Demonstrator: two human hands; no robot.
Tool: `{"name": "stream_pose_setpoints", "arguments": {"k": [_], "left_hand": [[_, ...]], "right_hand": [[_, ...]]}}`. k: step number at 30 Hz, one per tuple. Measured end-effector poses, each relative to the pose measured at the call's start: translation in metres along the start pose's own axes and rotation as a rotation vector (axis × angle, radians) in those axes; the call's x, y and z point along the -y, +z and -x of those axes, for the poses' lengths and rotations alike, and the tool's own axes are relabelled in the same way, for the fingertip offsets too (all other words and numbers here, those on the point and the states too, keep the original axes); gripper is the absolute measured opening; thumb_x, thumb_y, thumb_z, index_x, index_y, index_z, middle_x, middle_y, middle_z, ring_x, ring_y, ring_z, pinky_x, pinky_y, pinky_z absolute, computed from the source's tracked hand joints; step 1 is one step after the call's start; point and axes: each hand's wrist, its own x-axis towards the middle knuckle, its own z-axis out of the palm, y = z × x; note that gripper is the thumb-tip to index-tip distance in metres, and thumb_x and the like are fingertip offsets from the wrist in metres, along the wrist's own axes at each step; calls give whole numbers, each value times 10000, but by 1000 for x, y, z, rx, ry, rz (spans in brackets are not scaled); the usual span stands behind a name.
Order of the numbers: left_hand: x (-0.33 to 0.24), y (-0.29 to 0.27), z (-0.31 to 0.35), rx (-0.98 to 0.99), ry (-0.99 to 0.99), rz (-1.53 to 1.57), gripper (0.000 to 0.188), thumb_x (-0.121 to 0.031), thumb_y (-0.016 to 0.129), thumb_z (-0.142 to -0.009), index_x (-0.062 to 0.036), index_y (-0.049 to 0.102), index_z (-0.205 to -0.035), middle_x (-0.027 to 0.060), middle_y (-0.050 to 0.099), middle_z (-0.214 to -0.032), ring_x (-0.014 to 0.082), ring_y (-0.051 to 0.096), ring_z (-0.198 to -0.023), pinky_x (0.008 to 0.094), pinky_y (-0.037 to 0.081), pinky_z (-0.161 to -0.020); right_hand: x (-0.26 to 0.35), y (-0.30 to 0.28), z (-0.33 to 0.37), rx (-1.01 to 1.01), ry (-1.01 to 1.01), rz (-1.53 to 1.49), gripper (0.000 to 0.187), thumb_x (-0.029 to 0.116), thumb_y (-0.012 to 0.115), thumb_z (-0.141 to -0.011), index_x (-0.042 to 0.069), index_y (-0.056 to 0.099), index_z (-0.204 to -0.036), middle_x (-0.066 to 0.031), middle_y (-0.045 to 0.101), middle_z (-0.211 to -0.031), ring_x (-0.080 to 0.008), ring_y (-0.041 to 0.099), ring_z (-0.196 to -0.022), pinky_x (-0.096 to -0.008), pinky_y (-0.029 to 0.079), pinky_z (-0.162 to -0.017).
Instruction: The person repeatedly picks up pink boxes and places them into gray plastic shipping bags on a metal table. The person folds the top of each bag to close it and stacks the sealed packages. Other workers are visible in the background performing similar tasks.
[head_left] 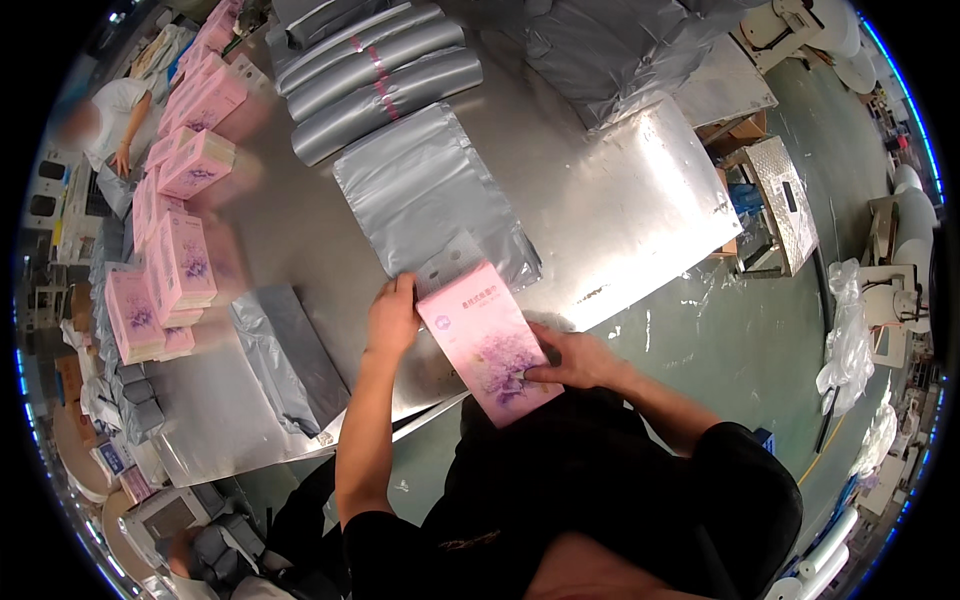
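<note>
Pink pack [491, 345], purple flower print, perforated hanging strip at top; sits between both hands, in front of the torso at the worktop's near edge, tilted with its top end toward the left hand. Left hand [393, 318] pinches the upper left corner, fingertips at the strip; its grip underneath is hidden. Right hand [582, 360] clasps the lower right side, thumb pressed on the printed face, other fingers mostly tucked behind.

Step in hand: looks like steadying or lining up one pack, no bag around it. Next move probably calls for keeping the right hand's grip while the left hand lets go of the corner and lifts a bag's near edge; thin film, so layers could stick together.

Just ahead of the left hand: pile of flat gray bags [430, 190], near end partly behind the strip. Left of the left hand, on the worktop [610, 215]: folded gray bag [285, 355], contents can't tell. Farther left: stacked pink packs [182, 262]. Beyond the bag pile: rolled gray bundles [430, 85]. Far ahead of the right hand: crumpled gray sheeting [610, 60]. Farthest, upper left: co-worker [118, 112].
</note>
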Motion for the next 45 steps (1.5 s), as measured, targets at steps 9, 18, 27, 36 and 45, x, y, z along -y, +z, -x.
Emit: {"name": "stream_pose_setpoints", "arguments": {"k": [9, 18, 27, 36, 45], "left_hand": [[3, -10, -11, -73, -13, 56, 157, -63, 719, -813, -70, 697, -968, 118, 673, -862, 333, 681, -817, 438, 553, -736], [-34, -22, 30, -369, -116, 294, 133, -17, 718, -853, -35, 691, -982, 135, 694, -936, 311, 686, -796, 396, 562, -724], [-39, -7, 50, -460, -9, 280, 223, 14, 693, -849, -26, 610, -1052, 161, 667, -1088, 381, 665, -920, 418, 553, -793], [-45, 35, 99, 57, -336, 325, 243, -166, 704, -855, -51, 601, -1043, 201, 698, -996, 427, 675, -968, 533, 534, -827], [-48, 49, 81, -255, -736, 1204, 166, -80, 699, -931, -10, 565, -998, 67, 647, -718, 152, 678, -629, 301, 532, -568]], "right_hand": [[4, -79, -101, -651, -535, 437, 340, 325, 763, -859, 160, 717, -1152, -84, 684, -925, -289, 675, -873, -418, 546, -757], [18, -67, -125, -939, -917, 696, 197, 134, 731, -803, 89, 646, -975, -40, 627, -839, -239, 637, -801, -363, 516, -749], [2, -41, -145, -794, -938, 673, 227, 129, 673, -801, 67, 613, -1011, -85, 682, -942, -258, 655, -922, -391, 506, -835], [-43, -5, -86, -386, -631, 346, 270, 126, 712, -843, 82, 599, -1085, -165, 688, -1051, -356, 655, -1061, -442, 532, -899], [-24, -8, -70, -465, -224, -120, 239, 163, 786, -882, 41, 597, -964, -64, 681, -827, -167, 660, -703, -331, 554, -670]]}}
